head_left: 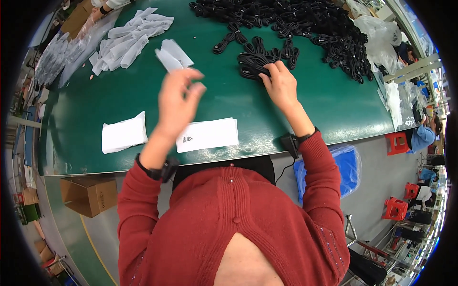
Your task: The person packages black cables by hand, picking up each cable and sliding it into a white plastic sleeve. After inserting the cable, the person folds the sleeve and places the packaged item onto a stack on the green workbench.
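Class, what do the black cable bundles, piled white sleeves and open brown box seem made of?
Black cable bundles: probably rubbery plastic, satin; curving loops.
Piled white sleeves: perhaps plastic film, matte; thin, slightly see-through.
Open brown box: likely cardboard, matte; flat tan panels.

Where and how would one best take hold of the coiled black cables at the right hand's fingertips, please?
Probably in a pinch at the right end of the coiled black cables, coming from the near side: their strands lie bunched together by the right hand, with green tabletop in front and other cables behind.
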Demonstrator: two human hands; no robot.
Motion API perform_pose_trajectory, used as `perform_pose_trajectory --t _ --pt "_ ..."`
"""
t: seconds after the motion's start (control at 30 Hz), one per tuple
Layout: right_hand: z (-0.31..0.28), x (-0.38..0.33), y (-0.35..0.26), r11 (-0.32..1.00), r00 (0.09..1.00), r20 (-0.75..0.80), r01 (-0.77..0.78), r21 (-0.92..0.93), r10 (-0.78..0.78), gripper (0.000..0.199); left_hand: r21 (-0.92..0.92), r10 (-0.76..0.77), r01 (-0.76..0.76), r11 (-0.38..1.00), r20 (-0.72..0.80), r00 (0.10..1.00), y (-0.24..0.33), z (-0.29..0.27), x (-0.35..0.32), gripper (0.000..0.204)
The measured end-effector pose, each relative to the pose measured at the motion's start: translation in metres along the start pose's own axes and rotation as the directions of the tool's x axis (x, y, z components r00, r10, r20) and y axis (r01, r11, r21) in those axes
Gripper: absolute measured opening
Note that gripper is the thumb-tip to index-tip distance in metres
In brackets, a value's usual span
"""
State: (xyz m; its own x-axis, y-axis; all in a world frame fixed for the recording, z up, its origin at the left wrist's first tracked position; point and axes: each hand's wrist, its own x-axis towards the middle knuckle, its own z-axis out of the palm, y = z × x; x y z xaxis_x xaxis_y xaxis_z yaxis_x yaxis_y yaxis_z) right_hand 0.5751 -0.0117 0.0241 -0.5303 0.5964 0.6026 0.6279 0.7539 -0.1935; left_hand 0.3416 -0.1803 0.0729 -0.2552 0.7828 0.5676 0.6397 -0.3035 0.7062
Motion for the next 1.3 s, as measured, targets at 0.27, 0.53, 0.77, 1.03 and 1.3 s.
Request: perform_pose_trajectory --t 0.27,0.53,0.77,1.03,1.3 --pt "-0.05 -0.057 -0.054 0.868 0.97 0.118 -0.243 0.433 0.213 0.021 0.118 0.064 -0.115 0.986 0.373 0.926 -0.003 0.059 -0.087 0.013" --pt "-0.083 -0.108 -0.068 0.879 0.966 0.205 -0.233 0.416 0.159 0.024 -0.049 -0.272 0.314 0.948 0.384 0.882 0.0 0.055 -0.085 0.012" --pt "-0.088 -0.112 -0.07 0.944 0.977 0.207 -0.019 0.329 -0.053 0.025 -0.178 -0.342 0.422 0.889 0.356 0.87 -0.001 0.053 -0.086 0.008" --pt "-0.075 -0.112 -0.072 0.631 0.777 0.589 -0.575 0.521 0.222 0.028 -0.142 0.117 -0.073 0.987 0.33 0.937 0.015 0.048 -0.08 0.012" --pt "-0.055 -0.092 -0.092 0.791 0.974 0.222 -0.173 0.587 0.048 0.032 -0.092 0.041 -0.017 0.996 0.275 0.961 0.02 0.042 -0.065 0.014"
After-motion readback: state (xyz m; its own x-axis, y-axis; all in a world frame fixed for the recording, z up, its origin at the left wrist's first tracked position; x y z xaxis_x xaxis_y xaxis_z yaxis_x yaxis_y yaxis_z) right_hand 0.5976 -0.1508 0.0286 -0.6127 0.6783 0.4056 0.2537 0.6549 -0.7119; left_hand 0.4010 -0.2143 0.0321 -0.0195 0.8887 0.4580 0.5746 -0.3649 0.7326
